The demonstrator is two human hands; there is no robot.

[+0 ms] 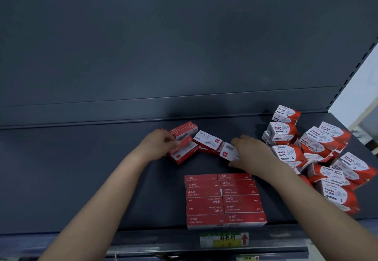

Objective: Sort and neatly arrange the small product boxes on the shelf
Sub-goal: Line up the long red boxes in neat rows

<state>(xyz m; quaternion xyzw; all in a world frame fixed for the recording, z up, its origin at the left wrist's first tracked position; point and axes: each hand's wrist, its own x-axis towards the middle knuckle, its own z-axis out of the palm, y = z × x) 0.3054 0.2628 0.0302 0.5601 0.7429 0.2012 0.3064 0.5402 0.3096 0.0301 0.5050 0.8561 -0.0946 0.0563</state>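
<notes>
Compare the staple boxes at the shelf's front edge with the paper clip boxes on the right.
The staple boxes lie flat in two tidy columns; the paper clip boxes sit in a jumbled, tilted heap. Staple tops are plain red; paper clip boxes show white panels with printed clips. Both rest on the dark shelf.

Dim, even light falls from above and leaves soft shadows behind the hands. The paper-clip boxes [327,154] blur at right, and wide-angle distortion bends the edges.

Partly hidden under the right hand [250,154]: one staple box [228,150]. Motion-blurred: paper clip boxes [335,194] at right edge. Illegible: price label [224,239].
</notes>
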